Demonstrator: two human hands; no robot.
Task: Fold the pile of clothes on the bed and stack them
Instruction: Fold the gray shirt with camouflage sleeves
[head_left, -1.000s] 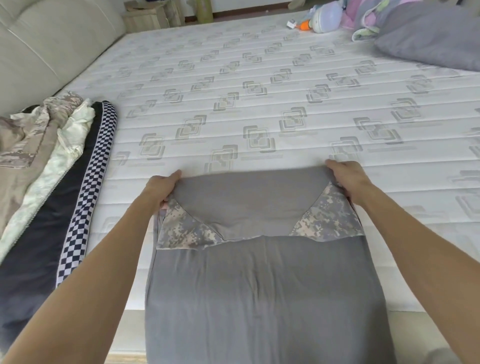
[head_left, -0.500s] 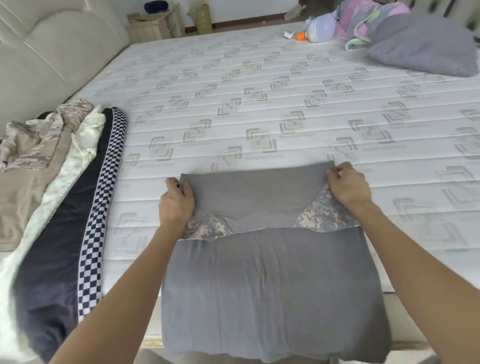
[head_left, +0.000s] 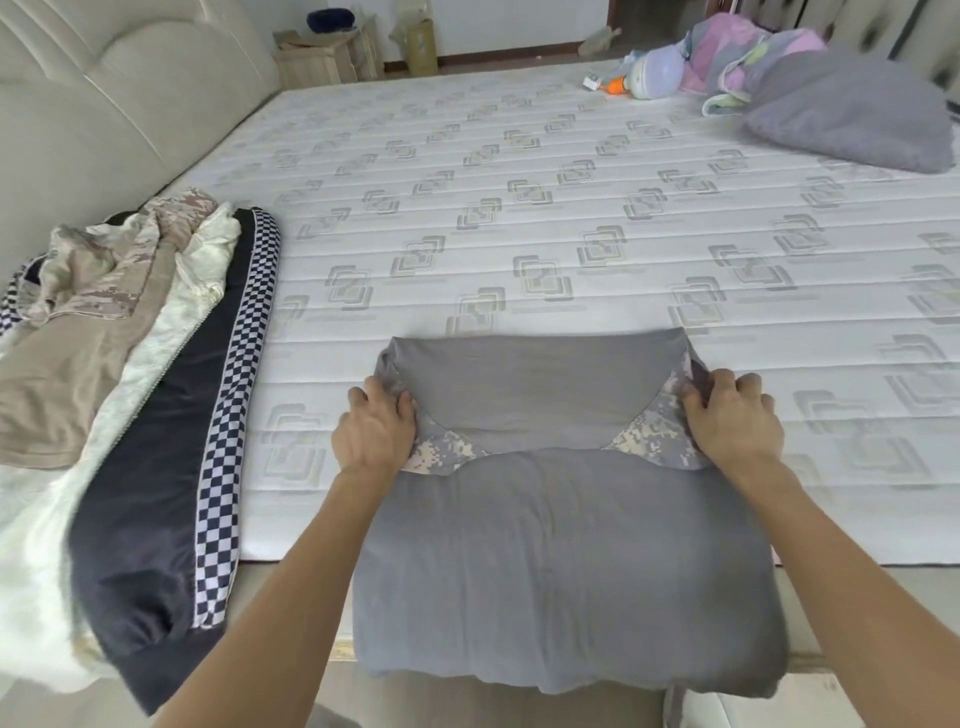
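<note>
Grey shirt (head_left: 561, 561) half-folded; unfolded pile (head_left: 130, 395) left.

Single head-worn wide-angle view, looking forward and down from the near edge of the white quilted mattress (head_left: 519, 218), close above it; the beige padded headboard (head_left: 119, 104) lies left.

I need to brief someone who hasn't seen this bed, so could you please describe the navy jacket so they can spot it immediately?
Start at the white patterned mattress and go to its left edge by the beige headboard, where unfolded clothes lie heaped. The navy jacket is the dark one on the pile's right side. Only it carries a navy-and-white checkered stripe down its length.
</note>
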